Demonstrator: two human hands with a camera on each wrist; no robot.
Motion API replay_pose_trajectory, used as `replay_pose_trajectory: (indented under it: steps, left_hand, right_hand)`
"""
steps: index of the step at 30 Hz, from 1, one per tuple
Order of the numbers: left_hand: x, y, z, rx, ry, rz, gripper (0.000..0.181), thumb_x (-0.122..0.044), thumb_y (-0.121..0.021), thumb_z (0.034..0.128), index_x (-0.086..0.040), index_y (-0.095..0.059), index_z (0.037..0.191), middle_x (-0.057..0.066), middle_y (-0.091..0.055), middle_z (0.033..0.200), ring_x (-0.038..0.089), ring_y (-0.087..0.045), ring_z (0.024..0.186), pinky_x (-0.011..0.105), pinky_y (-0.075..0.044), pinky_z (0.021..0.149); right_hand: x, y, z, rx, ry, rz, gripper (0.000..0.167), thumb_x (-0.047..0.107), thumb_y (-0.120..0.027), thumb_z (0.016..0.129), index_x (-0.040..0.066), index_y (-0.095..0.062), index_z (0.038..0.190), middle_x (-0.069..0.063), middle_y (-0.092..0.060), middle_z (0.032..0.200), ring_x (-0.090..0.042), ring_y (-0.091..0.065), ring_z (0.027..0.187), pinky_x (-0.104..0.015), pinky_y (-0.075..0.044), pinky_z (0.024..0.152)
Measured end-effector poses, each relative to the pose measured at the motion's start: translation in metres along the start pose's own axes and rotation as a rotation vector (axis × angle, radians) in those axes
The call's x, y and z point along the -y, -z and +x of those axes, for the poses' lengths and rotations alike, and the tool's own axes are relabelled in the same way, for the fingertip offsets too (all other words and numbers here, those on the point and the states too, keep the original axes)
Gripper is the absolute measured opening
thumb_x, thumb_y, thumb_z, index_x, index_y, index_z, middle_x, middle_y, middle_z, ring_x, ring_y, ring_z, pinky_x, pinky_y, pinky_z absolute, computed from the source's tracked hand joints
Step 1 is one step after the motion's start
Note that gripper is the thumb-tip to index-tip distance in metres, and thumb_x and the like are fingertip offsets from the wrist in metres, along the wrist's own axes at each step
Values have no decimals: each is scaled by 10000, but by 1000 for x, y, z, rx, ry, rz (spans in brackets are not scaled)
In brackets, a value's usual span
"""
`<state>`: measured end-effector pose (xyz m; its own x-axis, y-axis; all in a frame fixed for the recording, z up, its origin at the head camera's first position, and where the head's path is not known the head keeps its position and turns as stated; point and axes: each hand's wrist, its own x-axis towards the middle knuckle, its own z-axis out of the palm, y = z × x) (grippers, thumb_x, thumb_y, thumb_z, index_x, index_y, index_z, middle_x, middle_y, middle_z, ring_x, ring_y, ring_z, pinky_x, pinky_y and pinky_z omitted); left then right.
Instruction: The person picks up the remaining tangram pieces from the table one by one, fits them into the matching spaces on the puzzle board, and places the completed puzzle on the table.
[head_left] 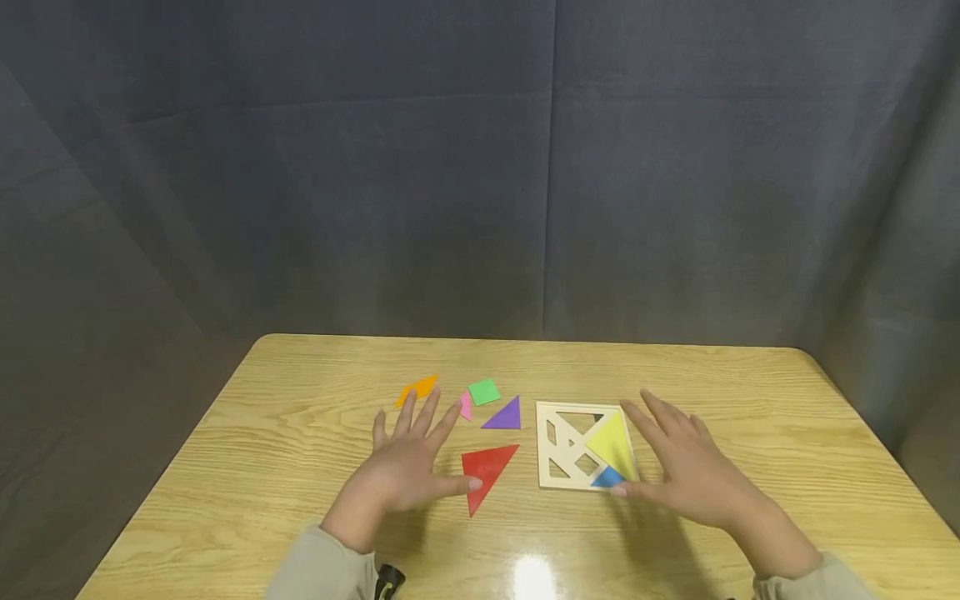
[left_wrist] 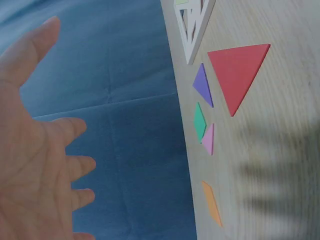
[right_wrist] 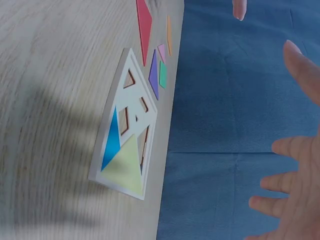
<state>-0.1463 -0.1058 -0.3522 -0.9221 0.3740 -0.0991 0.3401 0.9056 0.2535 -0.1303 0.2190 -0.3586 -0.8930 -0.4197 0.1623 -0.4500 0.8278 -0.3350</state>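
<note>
My left hand hovers with spread fingers over the loose tangram pieces and holds nothing. Below its thumb lies a red triangle. Farther back are a purple triangle, a green square, a pink piece and an orange parallelogram. My right hand, fingers also spread, is above the right edge of a pale tangram tray. In the tray sit a yellow triangle and a blue triangle; its other cutouts show bare. In the head view, the left fingers partly cover the orange and pink pieces.
The wooden table has rounded far corners. A dark cloth curtain hangs behind it and on both sides. Near the left sleeve a small black object shows at the frame's bottom.
</note>
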Motion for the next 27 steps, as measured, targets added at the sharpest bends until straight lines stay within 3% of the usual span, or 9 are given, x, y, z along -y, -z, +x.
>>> replay_pose_trajectory:
  steps: [16, 27]
  left_hand:
    - [0, -17, 6, 32, -21, -51, 900, -687, -457, 688, -223, -137, 1389, 58, 15, 1434, 320, 75, 1270, 594, 69, 913]
    - [1, -28, 9, 51, -24, -59, 898, -688, -455, 689, -223, -138, 1389, 56, 9, 1434, 318, 94, 1267, 602, 77, 903]
  right_hand:
    - [-4, -10, -4, -17, 3, 17, 902, 590, -574, 680, 71, -262, 1349, -233, -182, 1358, -421, -205, 1195, -559, -128, 927]
    - [-7, -15, -4, -12, -9, 20, 886, 561, -592, 688, 99, -243, 1359, -229, -186, 1355, -415, -190, 1202, -587, -88, 925]
